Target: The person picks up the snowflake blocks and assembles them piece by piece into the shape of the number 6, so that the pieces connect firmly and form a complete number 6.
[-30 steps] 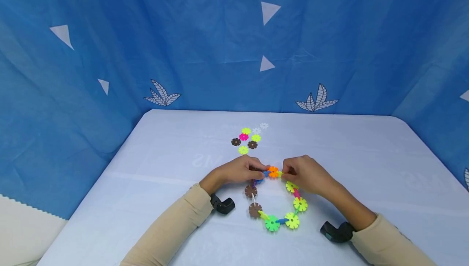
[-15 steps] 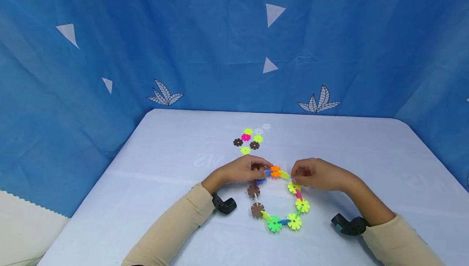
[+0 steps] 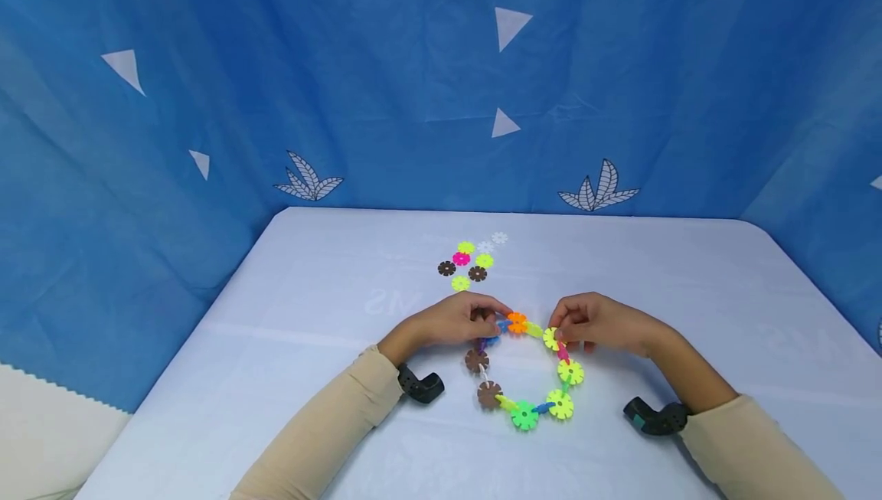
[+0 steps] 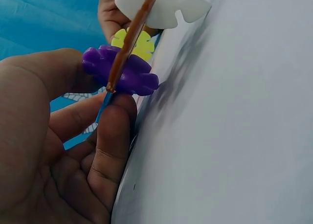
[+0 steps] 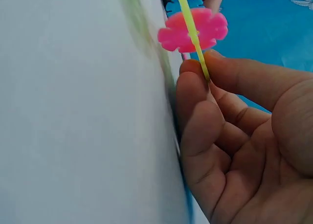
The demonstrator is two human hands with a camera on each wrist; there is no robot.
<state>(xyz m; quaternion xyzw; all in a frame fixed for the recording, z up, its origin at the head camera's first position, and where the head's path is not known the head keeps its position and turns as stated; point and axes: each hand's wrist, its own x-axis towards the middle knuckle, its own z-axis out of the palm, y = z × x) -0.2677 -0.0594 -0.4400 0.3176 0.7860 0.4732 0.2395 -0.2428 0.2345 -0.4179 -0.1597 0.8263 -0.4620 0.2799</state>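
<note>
A ring-like chain of notched flower-shaped discs lies on the white table, with a green disc (image 3: 524,416) at its near side and brown discs (image 3: 489,395) at its left. My left hand (image 3: 458,318) holds the chain's far left part by a blue disc (image 3: 504,326), beside an orange disc (image 3: 517,323). A purple disc (image 4: 120,72) shows at its fingertips in the left wrist view. My right hand (image 3: 602,324) pinches a yellow disc (image 3: 551,338) between thumb and fingers. A pink disc (image 5: 193,31) is slotted across that disc. A yellow-green disc (image 3: 534,329) joins the orange one.
Beyond the hands lie several loose discs: a pink one (image 3: 461,259), dark brown ones (image 3: 446,268), yellow ones (image 3: 460,283) and pale white ones (image 3: 499,237). A blue patterned curtain (image 3: 413,86) hangs behind the white table (image 3: 310,270).
My right hand has let go of the yellow-green disc by the orange one, moved right and taken the yellow end disc. The chain's right side has shifted slightly away from me. The left hand stays.
</note>
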